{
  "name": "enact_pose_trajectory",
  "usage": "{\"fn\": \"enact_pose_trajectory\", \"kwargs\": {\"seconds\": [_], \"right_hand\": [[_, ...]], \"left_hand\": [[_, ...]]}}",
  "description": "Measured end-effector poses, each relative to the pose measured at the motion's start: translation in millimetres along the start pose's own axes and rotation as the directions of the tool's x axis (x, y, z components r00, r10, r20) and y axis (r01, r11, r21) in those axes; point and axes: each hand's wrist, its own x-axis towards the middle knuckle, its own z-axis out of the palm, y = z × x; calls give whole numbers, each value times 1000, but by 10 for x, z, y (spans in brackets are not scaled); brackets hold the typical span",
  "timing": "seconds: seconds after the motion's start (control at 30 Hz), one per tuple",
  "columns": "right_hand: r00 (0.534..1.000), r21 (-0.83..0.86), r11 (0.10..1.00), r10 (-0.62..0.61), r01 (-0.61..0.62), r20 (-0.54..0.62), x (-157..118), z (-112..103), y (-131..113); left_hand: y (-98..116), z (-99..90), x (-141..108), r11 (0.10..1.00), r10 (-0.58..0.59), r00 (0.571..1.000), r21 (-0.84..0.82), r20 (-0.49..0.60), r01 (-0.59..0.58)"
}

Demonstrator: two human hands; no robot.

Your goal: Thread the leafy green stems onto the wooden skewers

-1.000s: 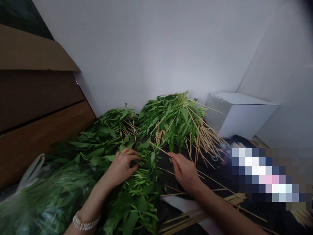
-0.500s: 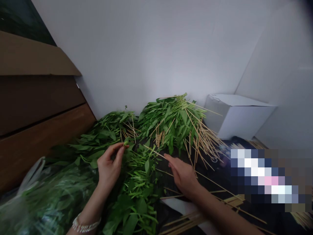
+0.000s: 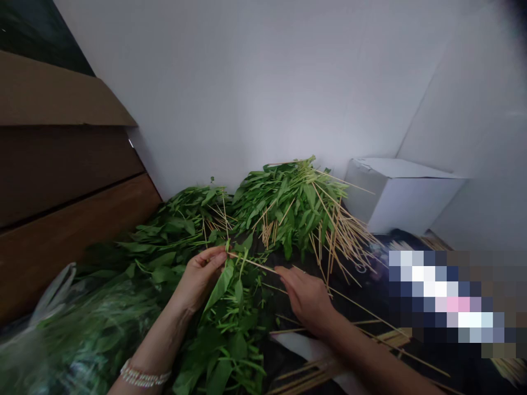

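My left hand (image 3: 202,278) is closed in a pinch on a leafy green stem (image 3: 222,282) at the middle of the view. In my right hand (image 3: 308,299) is a thin bamboo skewer (image 3: 260,265), which points left, its tip at my left fingertips. A second green piece (image 3: 244,262) hangs around the skewer between the hands. Whether the skewer pierces the pinched stem, I cannot tell. Below my hands lies a heap of cut greens (image 3: 234,329).
Behind my hands, a large pile of skewered greens (image 3: 288,203) leans by the white wall. A white box (image 3: 411,197) stands at right, a cardboard box (image 3: 61,148) at left. Plastic-bagged greens (image 3: 90,340) lie front left; loose skewers (image 3: 313,378) lie front right.
My left hand has moved right with the pinched green stem, up to the skewer's tip. My right hand has stayed nearly in place, still holding the skewer.
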Motion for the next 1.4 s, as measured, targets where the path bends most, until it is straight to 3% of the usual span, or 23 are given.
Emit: {"fn": "enact_pose_trajectory", "kwargs": {"seconds": [0.77, 1.13, 1.4], "right_hand": [[1000, 12, 1000, -11, 11, 22, -13, 5, 10], [999, 16, 1000, -8, 8, 34, -18, 6, 1], [999, 4, 1000, -10, 10, 31, -22, 11, 8]], "left_hand": [[6, -31, 16, 999, -1, 999, 43, -45, 3], [-20, -82, 34, 990, 38, 997, 134, -62, -29], [-14, -86, 50, 963, 90, 996, 257, -15, -84]]}}
